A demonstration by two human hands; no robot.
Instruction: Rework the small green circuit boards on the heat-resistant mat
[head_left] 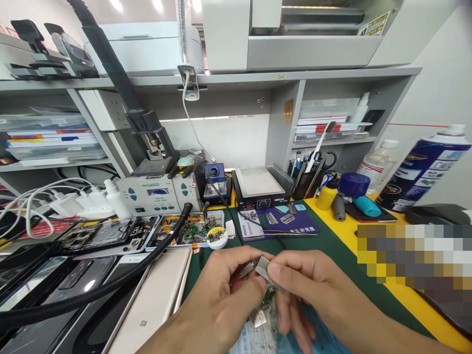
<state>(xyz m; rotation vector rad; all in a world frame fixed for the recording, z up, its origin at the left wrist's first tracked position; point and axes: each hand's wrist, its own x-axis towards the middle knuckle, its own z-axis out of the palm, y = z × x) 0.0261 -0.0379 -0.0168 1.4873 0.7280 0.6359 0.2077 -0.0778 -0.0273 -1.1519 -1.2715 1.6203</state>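
My right hand (pixel 313 282) pinches a small flat metal blade (pixel 262 265) between thumb and forefinger. Its other fingers hang curled below. My left hand (pixel 224 295) is closed, its thumb and forefinger at the left end of the blade. Inside its curled fingers a shiny part shows, mostly hidden, and I cannot make out what it is. Beneath both hands a green circuit board (pixel 269 298) shows in part, with a pale sticker (pixel 260 318) near it. Under these lies a blue work mat (pixel 324 339).
Ahead lie tweezers (pixel 291 233) and a purple card (pixel 300 221) with flat blades. A hot plate (pixel 258 184) stands behind. Phones (pixel 147 305), a black hose (pixel 121 290) and a tray of boards (pixel 165 243) fill the left. Bottles and a spray can (pixel 420 167) stand right.
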